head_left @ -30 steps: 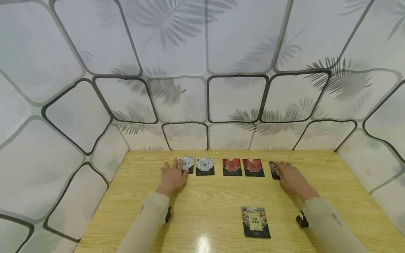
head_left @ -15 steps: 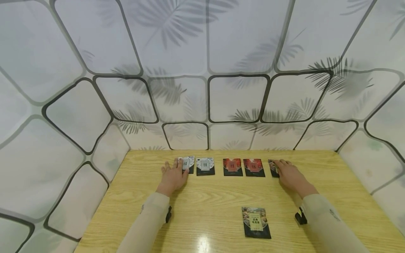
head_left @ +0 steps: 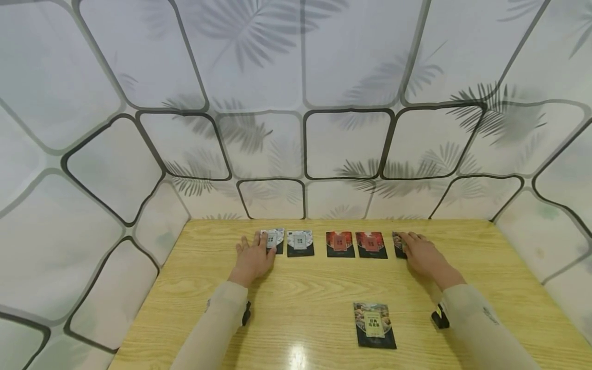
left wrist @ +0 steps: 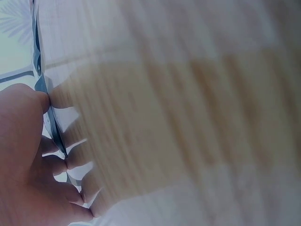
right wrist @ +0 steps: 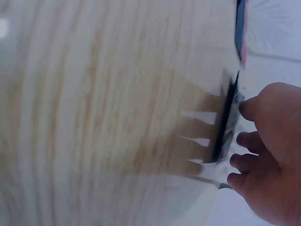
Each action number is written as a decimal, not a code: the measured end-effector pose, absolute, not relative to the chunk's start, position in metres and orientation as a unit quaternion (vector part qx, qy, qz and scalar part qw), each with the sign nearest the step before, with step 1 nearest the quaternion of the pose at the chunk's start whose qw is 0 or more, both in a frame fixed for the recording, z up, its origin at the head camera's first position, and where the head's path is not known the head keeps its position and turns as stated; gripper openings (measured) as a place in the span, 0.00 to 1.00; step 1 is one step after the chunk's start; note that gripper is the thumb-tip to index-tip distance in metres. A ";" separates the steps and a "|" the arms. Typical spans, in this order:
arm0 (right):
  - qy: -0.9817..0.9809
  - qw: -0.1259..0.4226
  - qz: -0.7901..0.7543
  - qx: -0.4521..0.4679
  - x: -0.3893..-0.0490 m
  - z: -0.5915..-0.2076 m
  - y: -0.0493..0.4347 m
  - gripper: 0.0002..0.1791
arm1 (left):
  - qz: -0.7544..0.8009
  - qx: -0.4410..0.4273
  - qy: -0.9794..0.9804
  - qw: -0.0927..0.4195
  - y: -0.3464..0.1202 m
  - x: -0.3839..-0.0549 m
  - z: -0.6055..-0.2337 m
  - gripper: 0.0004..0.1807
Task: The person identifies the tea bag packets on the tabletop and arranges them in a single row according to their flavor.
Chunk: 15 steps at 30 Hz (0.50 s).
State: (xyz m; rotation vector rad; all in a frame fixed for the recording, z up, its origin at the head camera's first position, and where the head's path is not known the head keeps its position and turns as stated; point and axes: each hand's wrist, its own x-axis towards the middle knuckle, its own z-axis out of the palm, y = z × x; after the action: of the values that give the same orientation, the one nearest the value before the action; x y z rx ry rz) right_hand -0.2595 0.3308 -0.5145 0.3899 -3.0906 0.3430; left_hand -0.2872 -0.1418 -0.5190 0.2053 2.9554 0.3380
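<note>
My left hand (head_left: pixel 252 261) lies palm down with fingers spread, its thumb side over the leftmost white-and-black packet (head_left: pixel 277 240). In the left wrist view, the thumb (left wrist: pixel 43 100) meets that flat packet's edge (left wrist: pixel 57 134). My right hand (head_left: pixel 426 259) rests with extended fingers on a dark packet (head_left: pixel 399 246) printed with food-like pictures, covering its right part. Seen from the right wrist, this packet (right wrist: pixel 228 125) lies beside the thumb and fingertips. Between the hands stand a second white packet (head_left: pixel 300 243) and two red-and-black packets (head_left: pixel 340 244), (head_left: pixel 371 245) in the same row.
Nearer the person, a larger-looking dark packet with a yellow-green label (head_left: pixel 374 325) lies on the wooden table (head_left: pixel 296 293). The row of packets runs along the table's back edge, just before a patterned wall (head_left: pixel 342 198). Side walls flank the table.
My right hand and the packet under it have shifted very slightly left. The left hand and the other packets stay in place.
</note>
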 end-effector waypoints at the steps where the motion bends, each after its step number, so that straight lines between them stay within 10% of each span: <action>1: -0.986 0.007 0.111 0.126 -0.258 -0.513 0.330 0.25 | 0.111 0.069 0.988 0.081 -0.142 -0.287 -0.519 0.38; 15: -0.972 0.027 0.156 0.173 -0.206 -0.493 0.283 0.31 | 0.114 0.071 0.988 0.080 -0.142 -0.286 -0.518 0.38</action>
State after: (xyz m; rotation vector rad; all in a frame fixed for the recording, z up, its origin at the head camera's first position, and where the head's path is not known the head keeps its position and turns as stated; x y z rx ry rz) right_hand -0.2060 0.2827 -0.4933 0.5351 -3.0030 0.4808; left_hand -0.2863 -0.1421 -0.5182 0.2133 2.9541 0.3414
